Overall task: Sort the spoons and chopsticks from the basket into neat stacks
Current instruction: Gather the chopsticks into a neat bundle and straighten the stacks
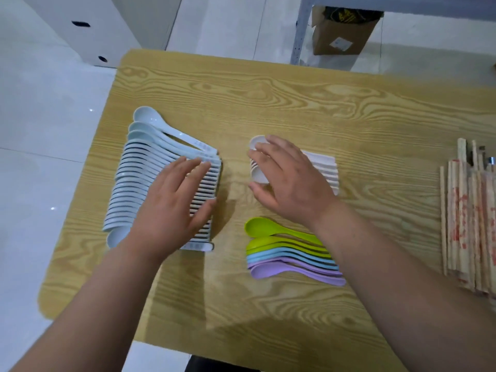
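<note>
My left hand (174,202) lies flat, fingers straight, on the long row of white spoons (128,183) by the table's (295,98) left edge. My right hand (287,178), fingers spread, covers the pale spoons (324,170) mid-table, with coloured spoons (290,253) just nearer. Chopsticks (467,218) line the right edge.

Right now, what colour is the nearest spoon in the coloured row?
That spoon is purple; head view shows it best.
</note>
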Motion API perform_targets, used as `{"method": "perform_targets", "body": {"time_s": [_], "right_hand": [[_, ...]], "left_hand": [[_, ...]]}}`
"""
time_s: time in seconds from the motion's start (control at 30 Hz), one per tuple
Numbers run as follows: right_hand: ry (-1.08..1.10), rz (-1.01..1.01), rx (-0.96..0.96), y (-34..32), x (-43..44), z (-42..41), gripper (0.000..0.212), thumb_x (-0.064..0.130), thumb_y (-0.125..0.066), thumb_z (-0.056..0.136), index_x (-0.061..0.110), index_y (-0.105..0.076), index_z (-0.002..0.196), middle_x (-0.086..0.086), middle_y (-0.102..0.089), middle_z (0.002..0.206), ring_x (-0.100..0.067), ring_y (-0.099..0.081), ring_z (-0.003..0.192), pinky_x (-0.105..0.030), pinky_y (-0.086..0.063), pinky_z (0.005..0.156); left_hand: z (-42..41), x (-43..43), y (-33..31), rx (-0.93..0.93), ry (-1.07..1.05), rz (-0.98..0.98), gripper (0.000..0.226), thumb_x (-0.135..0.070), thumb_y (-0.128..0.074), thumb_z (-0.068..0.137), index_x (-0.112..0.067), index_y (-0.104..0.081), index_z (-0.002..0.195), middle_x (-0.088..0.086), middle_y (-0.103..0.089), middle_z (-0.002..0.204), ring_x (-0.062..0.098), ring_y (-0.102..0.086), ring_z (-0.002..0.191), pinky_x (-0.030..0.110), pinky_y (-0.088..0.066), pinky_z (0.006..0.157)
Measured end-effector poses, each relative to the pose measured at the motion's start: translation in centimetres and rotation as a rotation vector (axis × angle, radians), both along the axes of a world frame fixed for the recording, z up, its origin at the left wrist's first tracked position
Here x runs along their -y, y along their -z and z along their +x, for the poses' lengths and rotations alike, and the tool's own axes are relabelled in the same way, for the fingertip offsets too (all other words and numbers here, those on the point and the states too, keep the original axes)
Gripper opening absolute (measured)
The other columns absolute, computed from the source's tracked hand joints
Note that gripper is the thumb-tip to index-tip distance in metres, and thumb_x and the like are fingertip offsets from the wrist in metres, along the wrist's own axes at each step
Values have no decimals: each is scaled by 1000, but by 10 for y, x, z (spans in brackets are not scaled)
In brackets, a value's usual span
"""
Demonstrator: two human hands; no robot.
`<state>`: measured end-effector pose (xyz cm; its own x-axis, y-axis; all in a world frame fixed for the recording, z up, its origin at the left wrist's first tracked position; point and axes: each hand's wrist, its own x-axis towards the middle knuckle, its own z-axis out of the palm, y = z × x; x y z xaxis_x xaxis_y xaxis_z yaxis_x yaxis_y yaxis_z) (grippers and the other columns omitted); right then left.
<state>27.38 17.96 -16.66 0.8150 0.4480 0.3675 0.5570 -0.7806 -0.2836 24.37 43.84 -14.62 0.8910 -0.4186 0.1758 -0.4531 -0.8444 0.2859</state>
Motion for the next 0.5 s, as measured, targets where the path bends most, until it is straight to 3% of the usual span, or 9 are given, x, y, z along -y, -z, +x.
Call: {"method": "perform_targets", "body": {"time_s": [0.13, 0.23, 0.3, 0.4, 0.5], "right_hand": [[-77, -29, -6, -1, -52, 11, 45, 29, -57, 92, -2, -65, 125, -20, -66, 122, -41, -59, 121, -50, -44, 108], [-53, -50, -154, -3, -91, 31, 48, 29, -50, 91, -2, -65, 124, -20, -67, 117, -40, -62, 112, -41, -39, 108], [5, -68, -295, -7, -112, 45, 50, 30, -47, 93, -1, -60, 131, -20, -63, 125, -40, -57, 120, -40, -35, 109], [35, -190, -421, -7, -131, 66, 48, 26, -46, 103, 5, -44, 147, -18, -49, 145, -36, -41, 136, -34, -23, 113], [88, -253, -463, -7, -144, 80, 42, 24, -40, 106, 9, -47, 145, -16, -49, 143, -35, -40, 133, -32, -22, 109]], "left_hand": [[-25, -70, -5, -42, -25, 91, 66, -46, -58, 89, -3, -55, 139, 18, -52, 143, 40, -39, 141, 48, -25, 121], [-33, -104, -1, -32, 53, 131, 61, -46, -69, 83, -4, -63, 127, 20, -54, 139, 43, -41, 138, 63, -30, 113], [-38, -112, 2, 2, 119, 175, 49, -48, -76, 79, -9, -70, 109, 18, -58, 135, 44, -44, 135, 70, -29, 108], [-46, -114, 8, 60, 193, 234, 34, -47, -69, 80, -14, -69, 89, 15, -62, 133, 44, -46, 134, 73, -21, 111], [-48, -120, 14, 86, 180, 211, 25, -41, -69, 79, -16, -69, 81, 11, -62, 135, 40, -43, 136, 70, -19, 114]]}}
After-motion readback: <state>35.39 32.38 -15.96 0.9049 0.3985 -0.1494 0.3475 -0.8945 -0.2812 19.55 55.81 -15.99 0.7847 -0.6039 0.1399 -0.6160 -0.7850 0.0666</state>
